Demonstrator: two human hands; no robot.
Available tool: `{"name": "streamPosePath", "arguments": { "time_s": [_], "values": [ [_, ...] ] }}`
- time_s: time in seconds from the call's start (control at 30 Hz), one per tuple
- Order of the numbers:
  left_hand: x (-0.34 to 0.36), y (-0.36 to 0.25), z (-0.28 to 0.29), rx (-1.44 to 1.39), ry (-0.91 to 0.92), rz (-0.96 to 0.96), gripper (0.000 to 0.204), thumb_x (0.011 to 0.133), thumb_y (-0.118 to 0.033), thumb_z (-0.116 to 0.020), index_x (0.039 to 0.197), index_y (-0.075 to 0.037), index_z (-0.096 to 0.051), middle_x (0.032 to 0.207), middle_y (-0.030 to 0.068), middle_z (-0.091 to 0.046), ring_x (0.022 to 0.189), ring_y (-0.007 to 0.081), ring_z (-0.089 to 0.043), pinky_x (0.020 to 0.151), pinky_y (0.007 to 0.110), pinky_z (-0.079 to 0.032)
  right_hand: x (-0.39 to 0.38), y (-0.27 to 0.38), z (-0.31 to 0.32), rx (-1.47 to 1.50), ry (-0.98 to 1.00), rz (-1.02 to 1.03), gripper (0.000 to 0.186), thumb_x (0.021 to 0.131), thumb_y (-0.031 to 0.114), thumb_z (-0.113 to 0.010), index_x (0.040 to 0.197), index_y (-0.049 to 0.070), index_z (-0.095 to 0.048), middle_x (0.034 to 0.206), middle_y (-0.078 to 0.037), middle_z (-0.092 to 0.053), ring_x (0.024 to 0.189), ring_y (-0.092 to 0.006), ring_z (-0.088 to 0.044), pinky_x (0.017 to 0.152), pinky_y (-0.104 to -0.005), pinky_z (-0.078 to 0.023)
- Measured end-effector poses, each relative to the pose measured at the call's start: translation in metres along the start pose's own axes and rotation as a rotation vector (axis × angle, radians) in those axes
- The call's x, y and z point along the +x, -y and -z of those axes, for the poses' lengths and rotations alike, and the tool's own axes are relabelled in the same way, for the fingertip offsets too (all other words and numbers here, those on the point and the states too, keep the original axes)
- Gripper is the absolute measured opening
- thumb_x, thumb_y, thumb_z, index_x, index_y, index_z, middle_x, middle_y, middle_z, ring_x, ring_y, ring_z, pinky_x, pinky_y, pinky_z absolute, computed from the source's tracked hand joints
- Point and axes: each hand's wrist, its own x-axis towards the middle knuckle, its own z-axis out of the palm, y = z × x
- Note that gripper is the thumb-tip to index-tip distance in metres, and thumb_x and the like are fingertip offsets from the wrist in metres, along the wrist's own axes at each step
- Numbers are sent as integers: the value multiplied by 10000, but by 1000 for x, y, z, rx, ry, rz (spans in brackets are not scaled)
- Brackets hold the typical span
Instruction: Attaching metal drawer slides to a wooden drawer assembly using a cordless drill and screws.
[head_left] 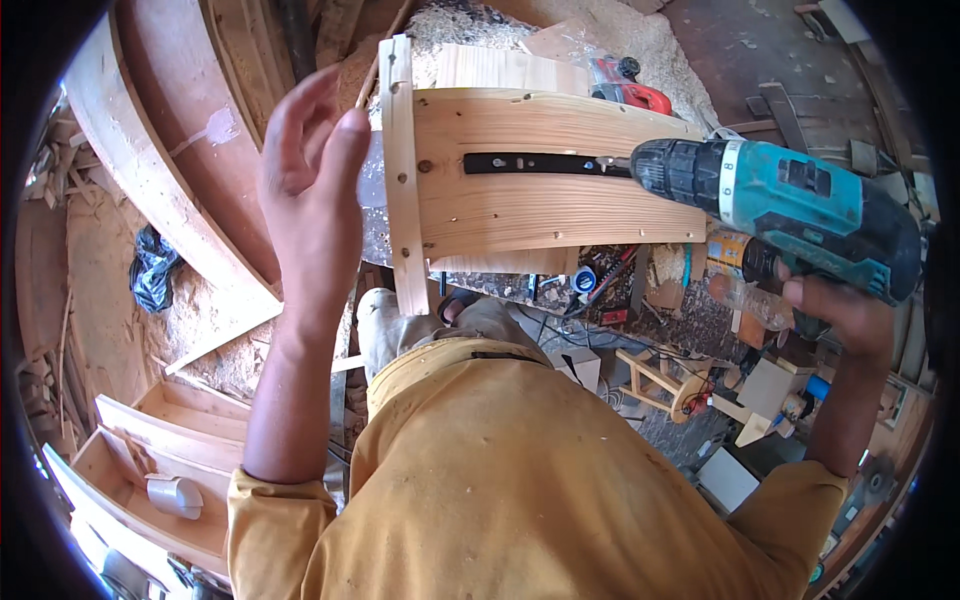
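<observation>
1. Presently, in the head view, the right hand (842, 312) gripped a drill (800, 195), its bit above a black metal rail (530, 164); whether they touched, I couldn't tell.
2. The rail lay lengthwise on a wooden board (560, 212), whose left end met a wooden strip (403, 180).
3. The left hand (318, 185) was empty, fingers loosely curled, near that strip.
4. The drill's nose hid part of the board's right end.
5. Beyond lay a red tool (640, 96) and sawdust (682, 82); nearer, a blue tape roll (584, 279).
6. Wooden boxes (172, 430) stood lower left.
</observation>
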Motion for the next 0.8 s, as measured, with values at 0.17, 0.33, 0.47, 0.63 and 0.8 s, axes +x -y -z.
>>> {"name": "streamPosePath", "arguments": {
  "time_s": [0.17,0.33,0.47,0.63,0.8],
  "values": [
    [-24,30,10,-533,123,524,589,943,-427,-534,1379,-55,-398,1290,128,-504,1200,230,-468,1012,407,-376,11,15,-27,-47,38,32,453,683,-52,-752,1108,23,-615,938,-35,-646,848,-143,-607,787,-294,-500],
    [-29,10,-9,-587,165,588,556,972,-379,-450,1416,-64,-337,1333,123,-484,1237,224,-463,1059,393,-354,22,26,-47,6,118,177,473,691,17,-781,1133,18,-614,955,-59,-659,866,-166,-619,795,-320,-500],
    [-22,17,-6,-673,165,663,524,960,-355,-487,1389,-78,-372,1302,113,-507,1204,212,-491,1037,392,-381,27,36,-51,-40,166,63,476,701,10,-775,1148,18,-610,979,-56,-661,898,-172,-620,832,-330,-497],
    [-15,33,0,-748,273,708,899,874,-369,-652,1468,29,-108,1386,241,-391,1261,270,-440,1046,370,-373,28,36,-59,-1,138,44,472,704,-22,-769,1148,22,-613,964,-27,-662,856,-133,-609,758,-296,-512],
    [-15,32,-2,-768,271,726,922,867,-367,-662,1468,33,-87,1389,253,-378,1263,279,-435,1043,375,-377,28,37,-61,-49,136,42,412,721,14,-765,1112,25,-637,988,-55,-672,915,-172,-627,856,-336,-500]
  ]
}}
